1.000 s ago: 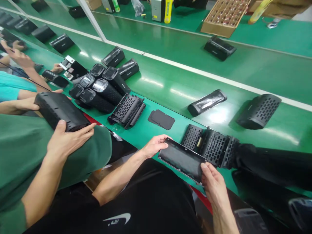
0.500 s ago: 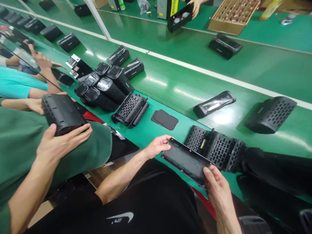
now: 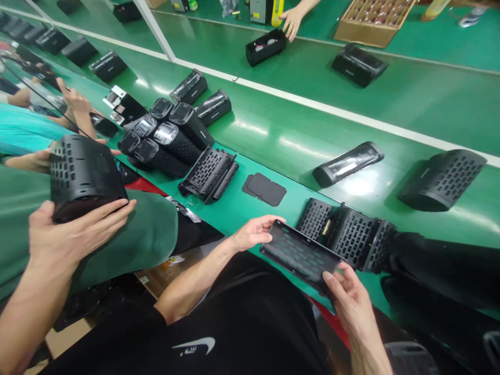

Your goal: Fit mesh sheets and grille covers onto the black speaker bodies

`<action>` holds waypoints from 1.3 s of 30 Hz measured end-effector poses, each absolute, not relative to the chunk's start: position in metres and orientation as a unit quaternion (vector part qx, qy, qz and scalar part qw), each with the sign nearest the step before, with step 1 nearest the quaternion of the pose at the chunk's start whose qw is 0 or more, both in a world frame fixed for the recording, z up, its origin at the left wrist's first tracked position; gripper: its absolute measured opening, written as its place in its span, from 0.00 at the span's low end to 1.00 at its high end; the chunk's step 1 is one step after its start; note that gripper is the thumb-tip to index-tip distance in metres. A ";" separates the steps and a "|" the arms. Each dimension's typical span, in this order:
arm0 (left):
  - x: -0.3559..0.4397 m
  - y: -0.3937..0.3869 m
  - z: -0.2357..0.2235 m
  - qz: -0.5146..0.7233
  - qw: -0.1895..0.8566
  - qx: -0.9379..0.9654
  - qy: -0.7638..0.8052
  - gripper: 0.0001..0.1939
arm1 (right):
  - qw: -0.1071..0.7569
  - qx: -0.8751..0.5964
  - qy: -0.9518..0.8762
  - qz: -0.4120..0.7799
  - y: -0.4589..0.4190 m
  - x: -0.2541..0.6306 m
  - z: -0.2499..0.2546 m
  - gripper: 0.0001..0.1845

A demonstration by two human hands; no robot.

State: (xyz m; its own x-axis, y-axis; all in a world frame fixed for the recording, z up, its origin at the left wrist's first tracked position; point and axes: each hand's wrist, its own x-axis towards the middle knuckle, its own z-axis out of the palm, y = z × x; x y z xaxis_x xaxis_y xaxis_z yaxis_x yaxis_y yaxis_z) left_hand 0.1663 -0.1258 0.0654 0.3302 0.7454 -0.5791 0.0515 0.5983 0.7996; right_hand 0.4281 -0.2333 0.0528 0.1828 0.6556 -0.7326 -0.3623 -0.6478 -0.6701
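Note:
Between my hands is a black perforated speaker grille [image 3: 299, 255], tilted with its hollow inner side toward me; green shows through its slots. My left hand [image 3: 255, 233] pinches its far left corner between thumb and fingers. At its right end my right hand [image 3: 346, 286] grips the edge, thumb on the inner face. Just beyond the grille, several more perforated grilles [image 3: 351, 237] stand close together on the green table. Thin black sheets [image 3: 265, 188] lie flat past my left hand. Farther left is another stack of grilles [image 3: 209, 174].
At left a co-worker in green holds a black speaker housing [image 3: 86, 174]. Several speaker housings [image 3: 167, 138] stand grouped on the table. Other housings [image 3: 441, 179] lie on the green conveyor [image 3: 273, 120]. Across it, a person's hand [image 3: 292, 22] is by an open housing. A cardboard box [image 3: 361, 32] stands there.
The grille in my hands has tipped, so its slots now show through. The co-worker's housing has turned and moved left. Across the line, the open housing is set down and its hand has opened.

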 end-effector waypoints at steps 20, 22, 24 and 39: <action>0.155 -0.125 0.062 0.278 0.738 0.379 0.484 0.23 | 0.460 -0.601 -0.055 0.651 -0.228 0.406 0.062 0.32; 0.154 -0.126 0.058 0.285 0.738 0.384 0.477 0.23 | 0.462 -0.604 -0.042 0.648 -0.228 0.406 0.062 0.32; 0.154 -0.127 0.055 0.294 0.742 0.392 0.458 0.26 | 0.459 -0.606 -0.031 0.649 -0.228 0.404 0.063 0.34; 0.165 -0.135 0.051 0.319 0.756 0.386 0.423 0.26 | 0.471 -0.631 -0.001 0.616 -0.219 0.385 0.054 0.37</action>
